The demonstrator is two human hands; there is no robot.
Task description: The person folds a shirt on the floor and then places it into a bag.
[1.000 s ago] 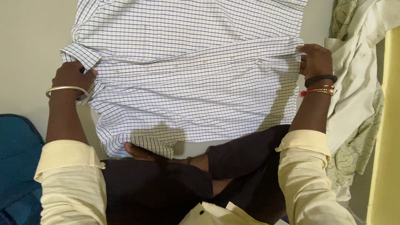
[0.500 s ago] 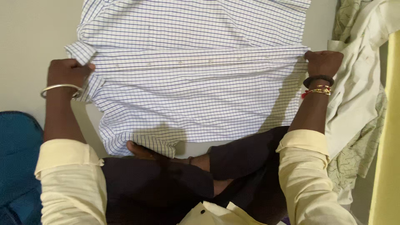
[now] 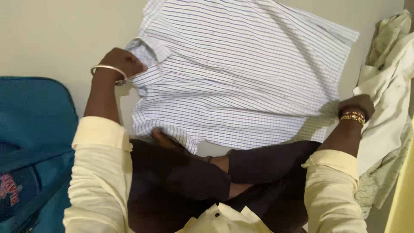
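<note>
Checked shirt [image 3: 241,73], white with blue lines, spread on a pale floor [image 3: 51,39] before crossed legs. Left hand [image 3: 123,62] clamped on its collar end; right hand [image 3: 355,108] gripping the opposite edge; hands well apart. Blue bag [image 3: 30,142] at left; pale garments [image 3: 388,103] at right.

I see pale yellow long sleeves [image 3: 101,172], cuffs turned back above the forearms, and dark brown trousers [image 3: 181,181] over crossed legs. A pale yellow shirt front with a small dark button [image 3: 217,214] shows at the bottom. The left wrist wears a plain silver metal bangle [image 3: 108,69]; the right wrist wears thin gold and red bangles [image 3: 353,116].
</note>
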